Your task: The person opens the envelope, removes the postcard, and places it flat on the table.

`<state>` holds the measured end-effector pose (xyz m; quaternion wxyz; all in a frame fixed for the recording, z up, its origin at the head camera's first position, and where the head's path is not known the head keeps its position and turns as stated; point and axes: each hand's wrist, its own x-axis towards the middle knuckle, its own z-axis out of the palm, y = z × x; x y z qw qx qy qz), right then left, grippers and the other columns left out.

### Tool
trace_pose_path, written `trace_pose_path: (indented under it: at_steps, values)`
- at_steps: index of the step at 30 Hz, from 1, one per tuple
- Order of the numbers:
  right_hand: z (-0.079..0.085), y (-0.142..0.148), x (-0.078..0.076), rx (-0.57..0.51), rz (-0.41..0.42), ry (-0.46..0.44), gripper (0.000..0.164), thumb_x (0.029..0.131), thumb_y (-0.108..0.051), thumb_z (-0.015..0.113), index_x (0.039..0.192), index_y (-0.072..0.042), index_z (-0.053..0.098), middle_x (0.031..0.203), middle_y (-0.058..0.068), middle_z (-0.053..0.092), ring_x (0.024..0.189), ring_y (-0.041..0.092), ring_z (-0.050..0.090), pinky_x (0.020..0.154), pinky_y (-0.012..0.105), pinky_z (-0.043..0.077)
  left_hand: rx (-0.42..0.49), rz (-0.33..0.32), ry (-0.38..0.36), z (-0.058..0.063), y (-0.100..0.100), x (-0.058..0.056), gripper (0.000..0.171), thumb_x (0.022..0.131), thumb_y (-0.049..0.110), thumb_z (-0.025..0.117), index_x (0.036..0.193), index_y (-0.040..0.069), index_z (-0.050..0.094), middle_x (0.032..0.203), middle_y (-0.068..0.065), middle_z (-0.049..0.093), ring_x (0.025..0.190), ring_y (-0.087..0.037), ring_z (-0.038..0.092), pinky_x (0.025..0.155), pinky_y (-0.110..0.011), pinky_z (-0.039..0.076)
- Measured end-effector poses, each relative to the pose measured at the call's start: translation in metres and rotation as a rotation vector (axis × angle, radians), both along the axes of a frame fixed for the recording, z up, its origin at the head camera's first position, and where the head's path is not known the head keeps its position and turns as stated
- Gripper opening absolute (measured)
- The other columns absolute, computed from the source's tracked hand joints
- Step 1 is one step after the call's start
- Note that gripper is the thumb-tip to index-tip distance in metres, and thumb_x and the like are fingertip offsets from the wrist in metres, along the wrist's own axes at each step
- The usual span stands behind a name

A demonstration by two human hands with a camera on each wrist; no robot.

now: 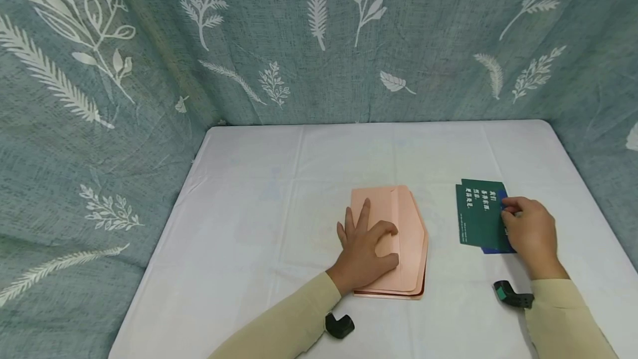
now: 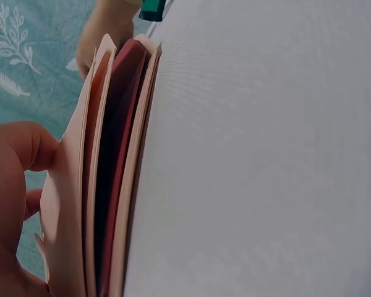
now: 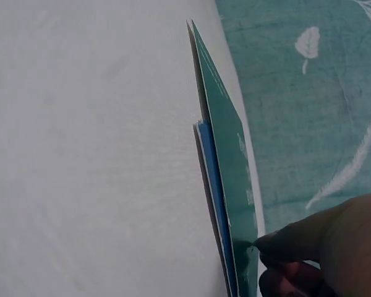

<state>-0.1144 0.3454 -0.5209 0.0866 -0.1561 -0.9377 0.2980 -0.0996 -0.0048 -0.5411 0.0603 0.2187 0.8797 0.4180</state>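
Observation:
On the right side of the table lies a small stack of cards, with a dark green card (image 1: 480,215) bearing white characters on top and a blue card (image 1: 493,251) showing beneath. My right hand (image 1: 533,231) has its bent thumb and forefinger at the green card's right edge, pinching there; in the right wrist view the fingertips (image 3: 266,244) meet the green face. My left hand (image 1: 366,248) rests with spread fingers on a stack of pale pink envelopes (image 1: 408,237). The left wrist view shows the stack's edge, with a dark red layer (image 2: 120,142) between the pink ones.
A white cloth (image 1: 239,209) covers the table. Blue-green curtains (image 1: 324,82) with white leaf prints hang behind and at both sides. Black wrist devices (image 1: 340,326) sit at both sleeves.

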Motion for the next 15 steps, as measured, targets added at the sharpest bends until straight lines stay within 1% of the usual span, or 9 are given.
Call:
trace_pose_path:
  at_steps: [2, 4, 8, 10, 12, 13, 15]
  values:
    - [0.000, -0.003, 0.001, 0.007, 0.015, 0.025, 0.029, 0.107, -0.001, 0.061, 0.131, 0.014, 0.064, 0.111, 0.031, 0.062, 0.101, 0.049, 0.060, 0.077, 0.059, 0.052, -0.006, 0.003, -0.002, 0.000, 0.000, 0.000, 0.039, 0.090, 0.030, 0.069, 0.128, 0.029, 0.067, 0.181, -0.016, 0.001, 0.157, -0.059, -0.015, 0.111, -0.085, -0.007]
    - [0.000, -0.007, 0.002, 0.013, 0.051, 0.059, 0.030, 0.107, -0.002, 0.063, 0.132, 0.014, 0.065, 0.110, 0.031, 0.063, 0.098, 0.047, 0.060, 0.076, 0.057, 0.051, -0.012, 0.011, -0.009, 0.000, 0.000, 0.000, 0.040, 0.091, 0.030, 0.070, 0.131, 0.029, 0.069, 0.180, -0.018, 0.002, 0.157, -0.058, -0.014, 0.112, -0.085, -0.007]
    - [0.003, -0.020, 0.002, 0.009, 0.172, 0.117, 0.033, 0.108, -0.008, 0.067, 0.135, 0.011, 0.066, 0.109, 0.026, 0.065, 0.093, 0.037, 0.059, 0.073, 0.044, 0.048, -0.033, 0.034, -0.037, 0.001, 0.002, -0.001, 0.047, 0.094, 0.029, 0.071, 0.141, 0.027, 0.070, 0.180, -0.020, 0.000, 0.159, -0.054, -0.014, 0.115, -0.082, -0.006]
    - [0.006, -0.027, 0.002, 0.002, 0.239, 0.132, 0.034, 0.108, -0.011, 0.069, 0.136, 0.008, 0.067, 0.109, 0.023, 0.067, 0.094, 0.034, 0.060, 0.074, 0.042, 0.049, -0.053, 0.041, -0.057, 0.002, 0.003, -0.002, 0.050, 0.096, 0.027, 0.072, 0.146, 0.025, 0.069, 0.180, -0.021, -0.002, 0.159, -0.053, -0.014, 0.116, -0.081, -0.006]
    - [0.011, -0.036, 0.001, -0.008, 0.307, 0.145, 0.035, 0.109, -0.013, 0.069, 0.137, 0.006, 0.067, 0.110, 0.021, 0.068, 0.096, 0.034, 0.063, 0.076, 0.045, 0.051, -0.093, 0.053, -0.068, 0.004, 0.003, -0.004, 0.052, 0.098, 0.027, 0.074, 0.149, 0.024, 0.067, 0.179, -0.022, -0.002, 0.159, -0.054, -0.011, 0.117, -0.081, -0.003]
    - [0.012, -0.041, 0.001, -0.013, 0.342, 0.155, 0.035, 0.108, -0.013, 0.070, 0.137, 0.006, 0.067, 0.112, 0.021, 0.069, 0.098, 0.036, 0.065, 0.077, 0.048, 0.053, -0.125, 0.060, -0.073, 0.005, 0.004, -0.004, 0.053, 0.098, 0.027, 0.075, 0.151, 0.024, 0.065, 0.179, -0.022, 0.000, 0.160, -0.054, -0.008, 0.117, -0.080, -0.001]
    - [0.015, -0.050, -0.001, -0.023, 0.406, 0.167, 0.035, 0.108, -0.013, 0.070, 0.138, 0.006, 0.067, 0.114, 0.021, 0.070, 0.101, 0.037, 0.066, 0.081, 0.055, 0.055, -0.219, 0.073, -0.046, 0.009, 0.003, -0.006, 0.058, 0.098, 0.032, 0.079, 0.154, 0.025, 0.062, 0.178, -0.024, 0.008, 0.159, -0.056, 0.003, 0.119, -0.077, 0.009]
